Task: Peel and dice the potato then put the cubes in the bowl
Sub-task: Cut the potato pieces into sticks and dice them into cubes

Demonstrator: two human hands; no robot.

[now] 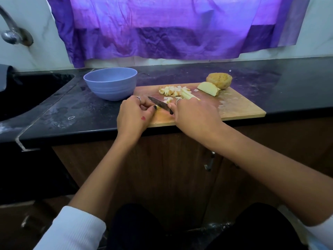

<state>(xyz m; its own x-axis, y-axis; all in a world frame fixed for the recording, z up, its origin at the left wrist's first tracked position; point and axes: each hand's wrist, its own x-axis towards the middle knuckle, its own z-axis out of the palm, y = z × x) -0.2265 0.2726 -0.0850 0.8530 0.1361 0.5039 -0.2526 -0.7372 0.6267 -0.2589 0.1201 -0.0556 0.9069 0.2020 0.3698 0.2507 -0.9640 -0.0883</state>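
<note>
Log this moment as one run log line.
stage: dicing | right hand: grips knife | left hand: holds potato piece | cubes: on board | bowl: no cubes visible

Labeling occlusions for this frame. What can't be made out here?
- Head view: inside of the bowl is hidden by its near wall, so cubes in it can't be confirmed.
- Knife handle is covered by the right hand.
- The potato piece being cut is mostly under the left hand fingers.
- Far potato: peeled or not is unclear.
- Tap is cut off by the left edge.
</note>
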